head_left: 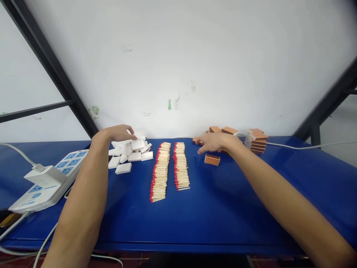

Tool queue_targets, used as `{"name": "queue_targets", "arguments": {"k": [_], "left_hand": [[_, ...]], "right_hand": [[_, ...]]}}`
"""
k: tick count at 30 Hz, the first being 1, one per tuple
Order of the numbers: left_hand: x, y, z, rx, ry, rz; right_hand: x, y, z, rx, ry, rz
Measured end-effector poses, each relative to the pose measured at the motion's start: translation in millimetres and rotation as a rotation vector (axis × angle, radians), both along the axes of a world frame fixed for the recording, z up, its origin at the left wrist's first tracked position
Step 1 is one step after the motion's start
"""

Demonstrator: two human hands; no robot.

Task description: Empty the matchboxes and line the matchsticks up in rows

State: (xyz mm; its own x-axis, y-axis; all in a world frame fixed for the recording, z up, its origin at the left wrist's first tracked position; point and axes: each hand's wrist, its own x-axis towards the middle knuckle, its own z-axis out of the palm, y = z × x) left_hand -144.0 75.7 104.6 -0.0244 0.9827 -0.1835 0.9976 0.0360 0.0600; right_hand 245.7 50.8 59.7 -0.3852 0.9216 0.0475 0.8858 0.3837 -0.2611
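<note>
A loose heap of small white box pieces [135, 157] lies on the left side of a blue worktop [173, 223], several overlapping at different angles. The left hand [118, 133] bends down over the back of the heap; its grip is partly curled with the thumb near the fingers, and white shows beside them, but I cannot tell whether a piece is held. To the right, the right hand [212, 142] reaches forward, its grip loosely spread, the fingertips at a small brown box [194, 140]; whether they have hold of it I cannot tell. Just in front of this hand sits a single brown matchbox sleeve [212, 160]. More brown boxes [229, 130] lie behind the hand, and a neat stack [256, 142] of them stands farther right. Between the hands, two long rows of wooden matches run away from the viewer, red heads to the left: a longer left row [161, 171] and a shorter right row [181, 167]. At far left rests a white power strip [67, 162] with blue sockets and a white adapter [46, 176] plugged in. Behind everything rises a pale wall [178, 67].
</note>
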Motion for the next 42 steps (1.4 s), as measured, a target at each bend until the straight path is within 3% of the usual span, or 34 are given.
{"name": "queue_targets", "arguments": {"k": [4,10,13,16,22,25,30,33,37,39,42], "left_hand": [[-3.9,2.4,-2.4,0.01,0.011,0.002],[0.6,-0.2,-2.5,0.048,-0.073,-0.004],[15.1,-5.9,0.2,0.092,-0.155,-0.099],[37.8,-12.3,2.4,0.161,-0.219,-0.228],[87.0,-14.7,-12.1,0.224,-0.309,-0.503],[106.3,-15.8,-22.2,0.259,-0.346,-0.606],[127.8,-22.0,-29.9,0.382,-0.444,-0.678],[136.1,-23.0,-34.4,0.394,-0.551,-0.681],[141.9,-18.9,-41.0,0.48,-0.618,-0.699],[142.4,-16.4,-43.3,0.531,-0.605,-0.733],[142.5,-13.3,-46.5,0.664,-0.483,-0.711]], "right_hand": [[5.4,-3.7,7.3,-0.289,-0.199,-0.003],[5.7,-1.0,9.1,-0.297,-0.259,0.094],[4.6,-4.8,14.3,-0.325,-0.174,0.191],[-0.6,-8.6,19.1,-0.232,0.012,0.316],[-19.5,-8.4,17.0,0.099,0.329,0.299],[-26.1,-2.7,10.1,0.167,0.567,0.218],[-33.5,4.6,2.5,0.117,0.97,0.074],[-38.8,1.2,-0.4,0.254,1.014,0.122],[-46.2,-9.0,-3.8,0.479,0.924,0.296],[-48.4,-12.9,-4.2,0.492,0.883,0.343],[-49.7,-13.5,-5.4,0.366,0.84,0.259]]}}
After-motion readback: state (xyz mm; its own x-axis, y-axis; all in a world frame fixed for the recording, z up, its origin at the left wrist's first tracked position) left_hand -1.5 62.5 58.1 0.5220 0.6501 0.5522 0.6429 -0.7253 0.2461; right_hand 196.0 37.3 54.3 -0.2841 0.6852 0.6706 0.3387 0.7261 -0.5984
